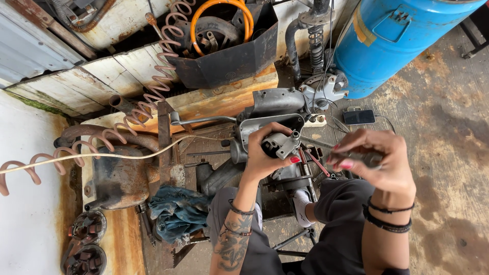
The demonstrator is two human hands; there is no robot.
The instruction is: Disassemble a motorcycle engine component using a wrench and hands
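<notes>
My left hand (265, 155) grips a small grey metal part (280, 144) on the side of a grey engine block (272, 109) that stands in front of my knees. My right hand (369, 158) is closed around the dark handle of a slim tool (316, 143); its shaft points left toward the grey part and its tip lies close to it. A silver lever (198, 120) sticks out of the engine to the left. Both wrists wear dark bands.
A blue tank (392, 35) stands at the upper right, with a phone (359, 117) on the concrete floor beside it. A coiled pink hose (127, 119) crosses the left side. A rusty metal housing (119, 178) and a blue rag (175, 211) lie lower left. A black bin (229, 56) holds an orange hose.
</notes>
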